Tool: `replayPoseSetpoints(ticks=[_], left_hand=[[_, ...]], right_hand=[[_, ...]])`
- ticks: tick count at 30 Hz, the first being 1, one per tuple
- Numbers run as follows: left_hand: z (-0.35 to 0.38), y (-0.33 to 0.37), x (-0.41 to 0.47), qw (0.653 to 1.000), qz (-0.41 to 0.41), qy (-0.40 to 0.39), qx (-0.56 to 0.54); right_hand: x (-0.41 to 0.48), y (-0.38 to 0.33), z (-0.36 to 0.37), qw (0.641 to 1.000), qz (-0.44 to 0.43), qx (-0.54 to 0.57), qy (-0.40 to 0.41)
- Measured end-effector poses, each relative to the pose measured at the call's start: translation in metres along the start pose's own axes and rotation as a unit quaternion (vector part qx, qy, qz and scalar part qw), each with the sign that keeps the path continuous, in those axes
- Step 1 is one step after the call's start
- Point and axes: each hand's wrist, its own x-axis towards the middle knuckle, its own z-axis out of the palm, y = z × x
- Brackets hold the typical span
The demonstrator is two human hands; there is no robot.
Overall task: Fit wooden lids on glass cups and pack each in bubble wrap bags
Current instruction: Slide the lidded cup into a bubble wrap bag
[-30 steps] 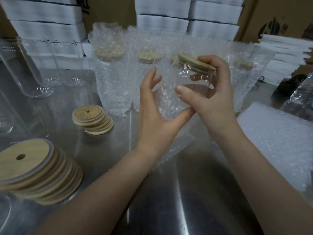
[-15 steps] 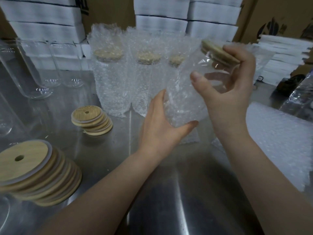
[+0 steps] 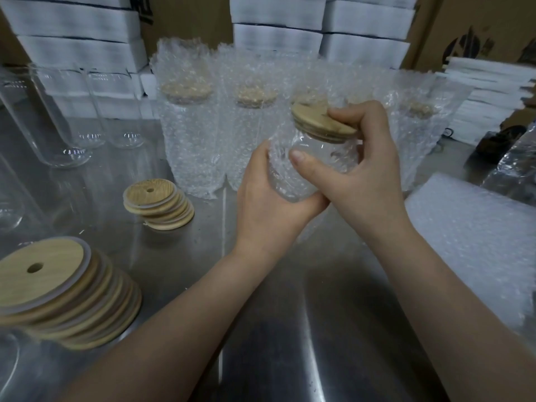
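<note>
steel table (image 3: 290, 343) | white box stacks (image 3: 278, 21) at back | cardboard cartons (image 3: 475, 24) behind, right

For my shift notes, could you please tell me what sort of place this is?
Probably a packing bench in a warehouse or small workshop: the steel table holds a row of bagged cups and stacks of wooden lids, with white boxes and cardboard cartons piled behind.
</note>
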Motion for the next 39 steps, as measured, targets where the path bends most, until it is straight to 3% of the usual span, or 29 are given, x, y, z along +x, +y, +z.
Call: replayPoseSetpoints(ticks=[8, 15, 17, 20, 22, 27, 32, 39], left_hand=[[-0.005, -0.001, 0.005, 0.996, 0.02, -0.013, -0.082], [-0.008, -0.011, 0.012, 0.993, -0.002, -0.067, -0.101], [-0.011, -0.013, 0.015, 0.991, -0.007, -0.082, -0.103], [-0.018, -0.016, 0.021, 0.987, -0.028, -0.12, -0.104], [-0.022, -0.017, 0.026, 0.982, -0.04, -0.161, -0.094], [-0.034, -0.021, 0.034, 0.955, -0.06, -0.289, 0.014], [-0.043, -0.024, 0.041, 0.946, -0.084, -0.312, 0.038], [-0.045, -0.015, 0.043, 0.958, -0.055, -0.277, -0.042]], right_hand=[[0.005, 0.0, -0.006, 1.0, 0.008, 0.018, -0.001], [0.011, 0.0, -0.012, 0.985, 0.077, 0.146, 0.049], [0.014, 0.001, -0.013, 0.967, 0.103, 0.221, 0.076], [0.016, 0.001, -0.018, 0.905, 0.153, 0.385, 0.093], [0.018, 0.002, -0.021, 0.878, 0.174, 0.434, 0.098], [0.018, 0.012, -0.017, 0.93, 0.205, 0.305, 0.0], [0.018, 0.02, -0.01, 0.938, 0.24, 0.223, -0.109], [0.016, 0.027, -0.012, 0.949, 0.214, 0.229, -0.036]])
